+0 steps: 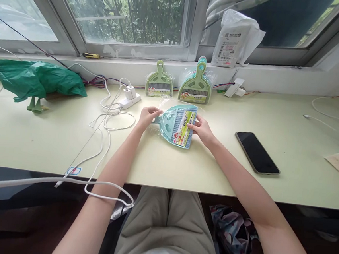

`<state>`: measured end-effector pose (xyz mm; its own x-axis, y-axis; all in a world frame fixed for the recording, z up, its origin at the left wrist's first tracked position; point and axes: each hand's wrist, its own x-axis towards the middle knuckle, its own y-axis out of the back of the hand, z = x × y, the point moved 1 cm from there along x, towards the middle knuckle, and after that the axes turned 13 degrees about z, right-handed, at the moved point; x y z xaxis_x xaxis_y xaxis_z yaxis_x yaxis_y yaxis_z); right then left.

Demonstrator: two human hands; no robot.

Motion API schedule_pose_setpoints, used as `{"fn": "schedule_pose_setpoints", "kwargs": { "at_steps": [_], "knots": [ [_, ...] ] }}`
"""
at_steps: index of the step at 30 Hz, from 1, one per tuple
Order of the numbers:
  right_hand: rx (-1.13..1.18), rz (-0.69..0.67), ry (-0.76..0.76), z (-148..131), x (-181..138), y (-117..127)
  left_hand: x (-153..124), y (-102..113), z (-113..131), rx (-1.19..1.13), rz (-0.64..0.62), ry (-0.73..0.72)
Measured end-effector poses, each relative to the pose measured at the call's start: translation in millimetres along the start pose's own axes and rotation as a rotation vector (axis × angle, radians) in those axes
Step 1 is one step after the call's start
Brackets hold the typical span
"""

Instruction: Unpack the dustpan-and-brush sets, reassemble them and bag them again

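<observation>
A light-blue mini dustpan and brush set (169,123) in clear plastic wrap is held just above the desk, lying sideways with its handle to the left. My left hand (148,118) pinches the wrap near the handle end. The brush-edge side is gripped by my right hand (201,131), its thumb resting on the printed label. Behind it, a green dustpan set (159,80) leans upright against the wall below the window. To its right stands a stack of similar dustpan sets (195,83), a green one in front and blue ones behind.
White cables (106,115) loop left of my hands and over the desk's front edge by a power strip (130,100). A black phone (257,152) lies to the right. A green plastic bag (39,78) sits at far left. A wrapped white packet (236,39) stands on the sill.
</observation>
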<state>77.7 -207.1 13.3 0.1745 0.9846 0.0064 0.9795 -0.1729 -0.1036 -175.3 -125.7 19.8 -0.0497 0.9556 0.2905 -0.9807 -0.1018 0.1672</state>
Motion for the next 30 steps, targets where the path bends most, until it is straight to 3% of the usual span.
{"fn": "schedule_pose_setpoints", "kwargs": {
  "at_steps": [4,6,10,14,18,21,24,26,28,30],
  "knots": [
    [0.029,0.032,0.028,-3,1,3,9,6,-10,-0.044,0.136,-0.035],
    [0.064,0.07,0.041,-3,3,7,18,17,-19,-0.023,0.343,-0.048],
    [0.132,0.16,0.051,-1,9,15,30,45,-33,0.188,0.808,0.058],
    [0.138,0.201,0.037,2,11,16,27,62,-29,0.307,1.058,0.125],
    [0.133,0.18,0.045,5,9,13,13,56,-11,0.441,1.236,0.086],
    [0.127,0.183,0.052,6,8,12,3,39,4,0.449,1.138,-0.119],
    [0.155,0.191,0.064,7,8,11,-4,7,13,0.303,0.728,-0.22],
    [0.179,0.193,0.066,8,9,11,-12,-20,15,0.152,0.433,-0.088],
    [0.197,0.198,0.064,9,9,12,-22,-44,14,-0.022,0.202,0.161],
    [0.206,0.21,0.057,10,10,12,-33,-60,14,-0.147,0.067,0.368]
  ]
}}
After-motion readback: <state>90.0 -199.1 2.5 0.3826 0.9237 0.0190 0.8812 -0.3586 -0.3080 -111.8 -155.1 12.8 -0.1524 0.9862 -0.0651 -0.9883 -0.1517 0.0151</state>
